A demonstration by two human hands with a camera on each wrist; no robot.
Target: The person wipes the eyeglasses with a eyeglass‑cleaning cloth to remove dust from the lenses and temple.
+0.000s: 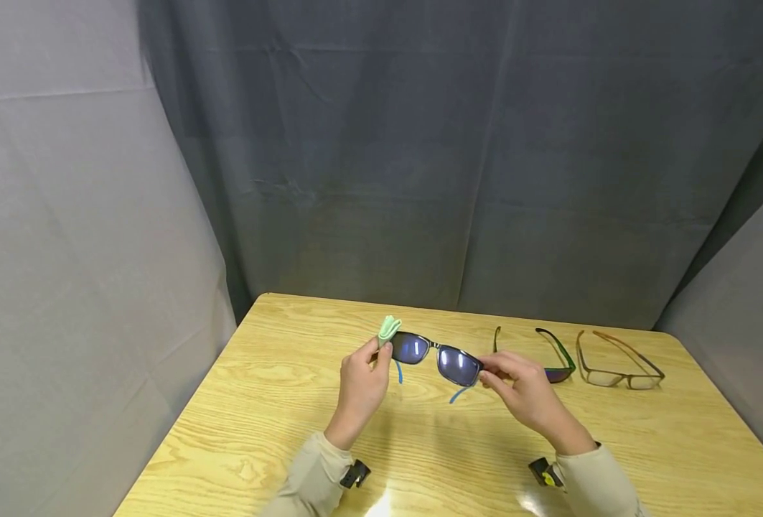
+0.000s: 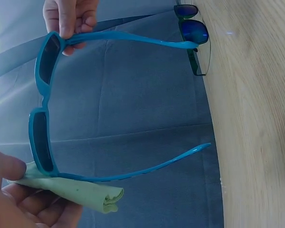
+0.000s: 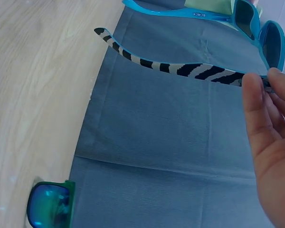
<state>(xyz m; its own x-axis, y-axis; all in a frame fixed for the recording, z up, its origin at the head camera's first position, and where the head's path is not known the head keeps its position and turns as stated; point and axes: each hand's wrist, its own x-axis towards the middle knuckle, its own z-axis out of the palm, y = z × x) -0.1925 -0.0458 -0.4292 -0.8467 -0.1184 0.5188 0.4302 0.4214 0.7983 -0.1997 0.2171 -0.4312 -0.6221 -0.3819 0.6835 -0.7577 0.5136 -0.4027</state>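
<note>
Between both hands, above the table, hangs a pair of sunglasses (image 1: 459, 365) with dark lenses and a black front. Its inner side is bright blue in the left wrist view, and one temple (image 3: 180, 69) has zebra stripes outside. My left hand (image 1: 363, 384) pinches one end of the frame together with a folded light-green cloth (image 2: 80, 191). At the other end, my right hand (image 1: 528, 395) holds the hinge corner between thumb and fingers. Both temples are unfolded and point away from me.
Behind my right hand, green-framed sunglasses (image 1: 560, 374) with mirrored lenses lie on the wooden table (image 1: 258, 402). Clear-lens eyeglasses (image 1: 626, 380) with brownish temples rest right of them. A dark curtain (image 1: 381, 158) hangs behind the table, and pale cloth walls (image 1: 84, 237) stand at the sides.
</note>
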